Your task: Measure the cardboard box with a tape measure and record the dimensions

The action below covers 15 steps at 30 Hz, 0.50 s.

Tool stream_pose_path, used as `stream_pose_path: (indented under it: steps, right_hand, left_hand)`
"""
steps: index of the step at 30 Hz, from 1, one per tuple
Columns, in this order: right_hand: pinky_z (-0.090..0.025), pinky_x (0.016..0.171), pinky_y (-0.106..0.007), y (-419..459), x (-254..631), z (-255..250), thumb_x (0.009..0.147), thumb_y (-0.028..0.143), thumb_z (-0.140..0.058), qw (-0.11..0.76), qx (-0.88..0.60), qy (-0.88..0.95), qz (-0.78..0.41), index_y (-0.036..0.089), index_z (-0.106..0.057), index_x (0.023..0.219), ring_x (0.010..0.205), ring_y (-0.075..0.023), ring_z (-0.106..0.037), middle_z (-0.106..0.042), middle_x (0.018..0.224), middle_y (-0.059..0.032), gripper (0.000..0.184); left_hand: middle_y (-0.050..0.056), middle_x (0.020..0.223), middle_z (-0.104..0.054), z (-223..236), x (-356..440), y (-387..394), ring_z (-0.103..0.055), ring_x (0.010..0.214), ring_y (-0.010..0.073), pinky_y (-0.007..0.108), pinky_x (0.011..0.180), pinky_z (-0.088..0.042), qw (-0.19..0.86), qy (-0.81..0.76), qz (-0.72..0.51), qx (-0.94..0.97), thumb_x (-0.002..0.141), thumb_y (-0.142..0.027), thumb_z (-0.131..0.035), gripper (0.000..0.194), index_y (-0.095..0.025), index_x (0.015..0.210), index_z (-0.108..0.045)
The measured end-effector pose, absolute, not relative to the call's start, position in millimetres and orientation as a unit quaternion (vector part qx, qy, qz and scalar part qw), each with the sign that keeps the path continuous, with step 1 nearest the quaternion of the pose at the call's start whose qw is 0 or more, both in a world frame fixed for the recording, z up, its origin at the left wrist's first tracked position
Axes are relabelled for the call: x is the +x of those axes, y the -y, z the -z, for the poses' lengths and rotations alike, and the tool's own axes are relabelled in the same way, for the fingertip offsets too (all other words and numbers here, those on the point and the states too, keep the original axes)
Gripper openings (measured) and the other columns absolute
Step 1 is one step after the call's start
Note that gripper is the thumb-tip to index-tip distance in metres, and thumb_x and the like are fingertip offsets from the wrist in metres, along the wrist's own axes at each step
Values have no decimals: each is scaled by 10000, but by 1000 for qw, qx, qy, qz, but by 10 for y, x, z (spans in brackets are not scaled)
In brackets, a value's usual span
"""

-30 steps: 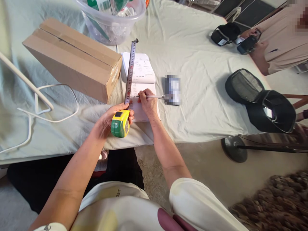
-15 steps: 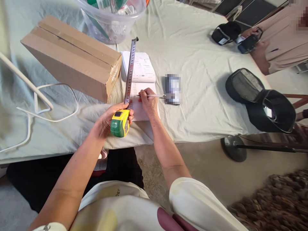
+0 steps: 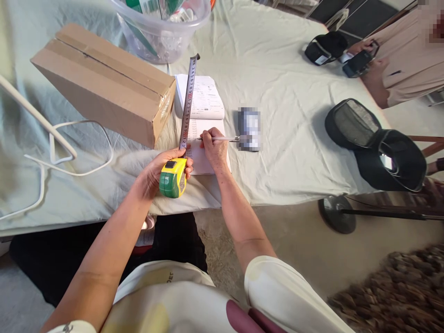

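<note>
My left hand point(image 3: 163, 169) is closed around a yellow and green tape measure point(image 3: 173, 178). Its metal blade is pulled out and lies across an open book point(image 3: 208, 99), near the book's left side, with the hooked end beyond the top edge. In my right hand point(image 3: 215, 147) I pinch a slim pale pen point(image 3: 224, 138), its tip over the lower page just right of the blade. Printed text covers the upper page, and a column of small marks runs down the lower page beside the blade. My right hand rests on that lower page.
A cardboard box point(image 3: 104, 83) stands left of the book, with a clear plastic tub point(image 3: 163, 37) behind it. White cable point(image 3: 79, 124) loops at the left. A blurred-out phone-sized object point(image 3: 249, 129) lies right of the book. Black caps point(image 3: 391, 159) sit farther right, near another person's hands point(image 3: 373, 60).
Almost nothing differs. Both hands, the tape measure and the book stay in place; the pen tip has shifted only very slightly.
</note>
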State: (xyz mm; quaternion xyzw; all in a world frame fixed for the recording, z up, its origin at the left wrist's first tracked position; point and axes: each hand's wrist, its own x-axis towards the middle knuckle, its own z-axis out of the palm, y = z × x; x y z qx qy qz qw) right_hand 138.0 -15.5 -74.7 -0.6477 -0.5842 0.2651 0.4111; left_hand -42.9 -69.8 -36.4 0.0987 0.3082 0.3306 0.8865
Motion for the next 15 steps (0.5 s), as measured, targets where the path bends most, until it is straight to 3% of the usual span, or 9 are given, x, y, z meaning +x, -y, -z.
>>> stream_pose_path:
  steps: [15]
  right_hand:
    - [-387, 649, -298, 158, 1385, 737, 961, 373, -460, 408, -648, 589, -259, 260, -438, 702, 613, -148, -491, -527, 591, 55, 283]
  left_hand:
    - [24, 689, -628, 332, -431, 716, -616, 580, 150, 264, 579, -557, 885, -303, -336, 110, 994, -207, -513, 129, -158, 979, -632]
